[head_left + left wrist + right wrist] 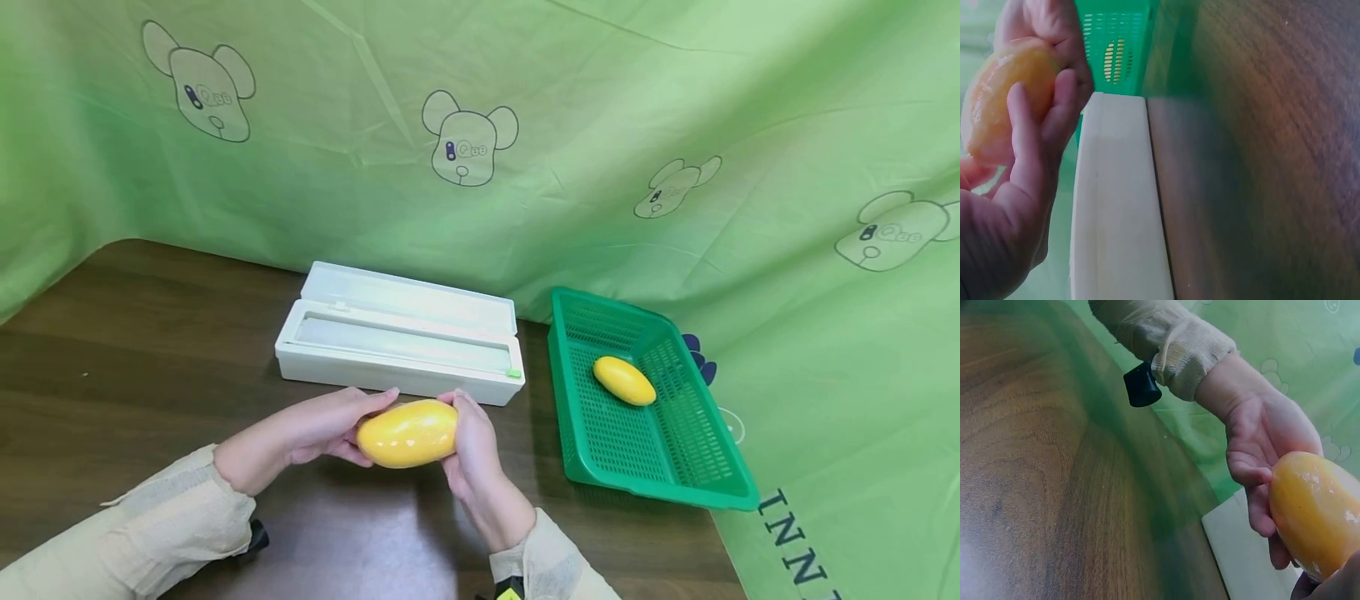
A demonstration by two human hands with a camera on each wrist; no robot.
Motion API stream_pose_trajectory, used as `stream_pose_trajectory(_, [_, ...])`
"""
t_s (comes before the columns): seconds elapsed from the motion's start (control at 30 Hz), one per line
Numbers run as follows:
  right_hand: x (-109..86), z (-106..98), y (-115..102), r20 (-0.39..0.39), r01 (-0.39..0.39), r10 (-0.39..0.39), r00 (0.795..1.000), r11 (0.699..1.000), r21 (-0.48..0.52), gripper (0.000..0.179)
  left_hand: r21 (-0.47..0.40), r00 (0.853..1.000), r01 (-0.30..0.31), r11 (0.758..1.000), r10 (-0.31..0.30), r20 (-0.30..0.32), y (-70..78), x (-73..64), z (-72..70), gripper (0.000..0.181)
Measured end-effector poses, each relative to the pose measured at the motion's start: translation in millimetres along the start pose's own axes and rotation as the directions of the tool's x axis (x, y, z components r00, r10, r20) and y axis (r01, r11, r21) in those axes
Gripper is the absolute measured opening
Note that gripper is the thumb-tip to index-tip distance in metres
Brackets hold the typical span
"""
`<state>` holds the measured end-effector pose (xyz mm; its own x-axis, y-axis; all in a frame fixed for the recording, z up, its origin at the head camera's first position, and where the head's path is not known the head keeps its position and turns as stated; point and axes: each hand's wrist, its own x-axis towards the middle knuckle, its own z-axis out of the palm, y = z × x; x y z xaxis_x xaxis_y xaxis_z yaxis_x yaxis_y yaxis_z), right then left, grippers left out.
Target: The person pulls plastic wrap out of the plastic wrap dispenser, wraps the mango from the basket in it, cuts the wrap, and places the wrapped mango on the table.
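Observation:
A yellow mango (407,433), its skin glossy as if under clear film, is held above the table between both hands. My left hand (330,427) grips its left end, thumb along the top and fingers curled beneath, as the left wrist view also shows. At the other end my right hand (474,450) holds it, thumb up and fingers underneath. Just behind the hands lies a long white cling film dispenser (397,385), its lid (408,296) raised. A green slider (513,373) sits at its right end.
To the right, a green plastic basket (573,442) stands on the brown wooden table (150,358). Another yellow mango (625,381) lies inside it. Behind the table hangs a green cloth (337,192) with printed mouse heads.

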<state>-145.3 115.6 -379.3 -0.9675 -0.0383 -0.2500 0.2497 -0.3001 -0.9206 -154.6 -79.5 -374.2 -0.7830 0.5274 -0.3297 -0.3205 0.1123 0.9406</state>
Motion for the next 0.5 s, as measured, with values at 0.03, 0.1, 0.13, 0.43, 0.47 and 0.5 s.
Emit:
stream_pose_trajectory(0.03, [0.3,-0.5,0.1,0.005,-0.004,0.004,1.0,1.0,0.008,0.027,0.005,1.0,0.009,1.0,-0.009,0.012,1.0,-1.0,-1.0,0.051])
stream_pose_trajectory(0.1, [0.8,-1.6,0.9,0.018,-0.017,0.017,1.0,1.0,0.026,0.027,0.023,0.999,0.024,0.999,-0.024,0.029,2.8,-3.5,-3.6,0.055])
stream_pose_trajectory(0.13, [0.8,-2.5,1.0,0.023,-0.023,0.022,0.999,0.999,0.034,0.026,0.032,0.999,0.028,0.999,-0.03,0.034,3.7,-3.9,-4.8,0.056])
stream_pose_trajectory(0.43, [0.1,-2.7,0.7,0.035,-0.053,0.05,0.998,0.994,0.092,0.022,0.08,0.999,-0.021,0.997,0.025,-0.039,7.5,-11.3,-20.8,0.058])
stream_pose_trajectory(0.47, [0.4,-2.4,0.4,0.036,-0.052,0.048,0.998,0.993,0.104,0.021,0.081,0.998,-0.042,0.996,0.045,-0.039,7.3,-12.8,-22.4,0.058])
stream_pose_trajectory(0.5, [0.8,-2.0,0.1,0.036,-0.051,0.047,0.998,0.992,0.115,0.02,0.082,0.997,-0.066,0.994,0.069,-0.034,7.5,-14.0,-23.7,0.059])
